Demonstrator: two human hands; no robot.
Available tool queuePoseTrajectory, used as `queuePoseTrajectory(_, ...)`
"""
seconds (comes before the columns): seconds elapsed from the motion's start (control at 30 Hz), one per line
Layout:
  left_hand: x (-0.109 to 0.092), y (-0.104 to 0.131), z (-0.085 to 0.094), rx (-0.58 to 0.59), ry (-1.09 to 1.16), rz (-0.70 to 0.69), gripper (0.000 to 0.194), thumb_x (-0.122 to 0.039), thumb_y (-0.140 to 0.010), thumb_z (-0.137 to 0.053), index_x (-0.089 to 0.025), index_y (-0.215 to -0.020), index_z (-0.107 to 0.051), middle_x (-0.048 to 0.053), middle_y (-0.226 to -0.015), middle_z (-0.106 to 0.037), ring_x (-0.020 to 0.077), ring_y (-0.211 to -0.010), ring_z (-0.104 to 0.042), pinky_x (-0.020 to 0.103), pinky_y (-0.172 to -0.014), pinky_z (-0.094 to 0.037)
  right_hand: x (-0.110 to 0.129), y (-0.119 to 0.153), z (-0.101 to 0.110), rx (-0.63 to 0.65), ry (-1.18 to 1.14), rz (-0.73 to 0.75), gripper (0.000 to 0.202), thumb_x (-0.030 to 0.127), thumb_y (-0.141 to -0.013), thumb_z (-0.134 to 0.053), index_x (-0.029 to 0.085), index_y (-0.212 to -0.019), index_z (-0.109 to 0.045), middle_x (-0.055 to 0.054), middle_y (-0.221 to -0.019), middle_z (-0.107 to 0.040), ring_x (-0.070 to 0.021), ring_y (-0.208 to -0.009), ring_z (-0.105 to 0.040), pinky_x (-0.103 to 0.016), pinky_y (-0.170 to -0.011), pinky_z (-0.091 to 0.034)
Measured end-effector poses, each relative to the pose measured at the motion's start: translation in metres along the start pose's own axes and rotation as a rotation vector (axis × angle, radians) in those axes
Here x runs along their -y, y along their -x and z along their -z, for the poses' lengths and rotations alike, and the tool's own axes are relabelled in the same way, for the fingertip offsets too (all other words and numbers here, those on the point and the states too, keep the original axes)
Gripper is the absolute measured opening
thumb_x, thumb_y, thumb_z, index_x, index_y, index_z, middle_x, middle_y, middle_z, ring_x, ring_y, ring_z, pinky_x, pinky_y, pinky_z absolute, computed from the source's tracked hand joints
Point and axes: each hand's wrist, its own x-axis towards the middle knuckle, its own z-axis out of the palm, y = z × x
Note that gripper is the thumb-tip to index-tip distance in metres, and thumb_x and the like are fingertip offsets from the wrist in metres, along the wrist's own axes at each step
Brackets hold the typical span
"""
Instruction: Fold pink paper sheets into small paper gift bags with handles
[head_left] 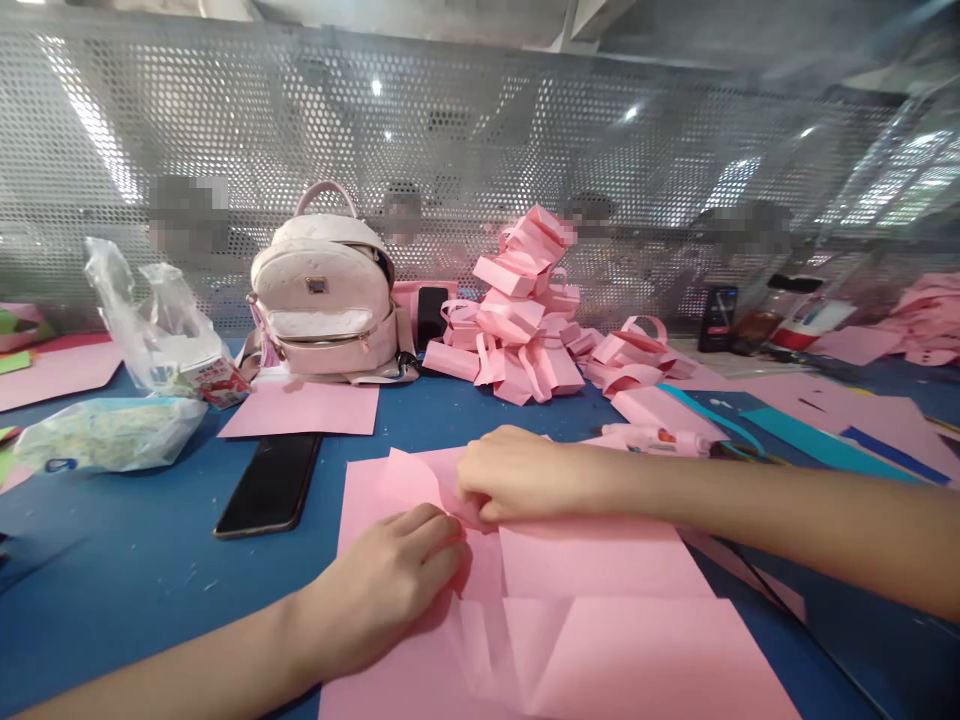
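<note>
A large sheet of pink paper (600, 560), creased and partly folded, lies on the blue table (150, 590) in front of me, over more pink paper. My left hand (386, 585) rests on its left part, fingers curled over a folded edge. Just beyond it, my right hand (525, 475) reaches in from the right with curled fingers pressed on a raised fold. The two hands are close together, and their fingertips are partly hidden by the paper and the knuckles.
A black phone (271, 485) lies at the left, partly under pink paper (304, 408). Behind stand a white and pink backpack (326, 290) and a pile of folded pink paper pieces (517, 320). A pink glue gun (656, 438) sits beyond my right forearm; a dark cable runs at the right.
</note>
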Motion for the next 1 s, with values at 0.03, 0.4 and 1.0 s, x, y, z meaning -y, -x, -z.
queuePoseTrajectory(0.03,0.001,0.002,-0.001,-0.012,-0.017,-0.017,0.017,-0.009,-0.098,-0.04,-0.015,-0.096,-0.056,0.009,-0.102,-0.063,0.0233,-0.091,-0.057,0.034,-0.075,-0.052,0.002,-0.003,0.003,0.026,0.02,0.005,0.017,0.009,-0.074,-0.062,0.019,-0.077,-0.077,0.0,-0.072,-0.07,-0.0132,-0.063,-0.055,-0.026,-0.053,-0.024)
queuePoseTrajectory(0.4,0.019,0.012,0.002,-0.285,-0.284,0.125,0.016,-0.023,-0.098,-0.046,-0.019,-0.085,-0.054,0.004,-0.083,-0.06,0.0212,-0.074,-0.05,0.036,-0.067,-0.037,0.032,-0.025,0.02,0.244,0.252,0.044,0.014,0.005,-0.077,-0.064,0.016,-0.078,-0.072,-0.004,-0.078,-0.071,-0.0188,-0.067,-0.059,-0.03,-0.053,-0.029)
queuePoseTrajectory(1.0,0.027,0.016,0.002,-0.18,-0.155,0.111,0.017,-0.011,-0.095,-0.048,-0.02,-0.085,-0.059,0.001,-0.088,-0.064,0.017,-0.073,-0.052,0.033,-0.068,-0.035,-0.011,-0.012,-0.01,-0.065,-0.08,0.048,0.008,0.013,-0.08,-0.056,0.02,-0.077,-0.059,0.0,-0.075,-0.06,-0.0162,-0.071,-0.054,-0.025,-0.055,-0.026)
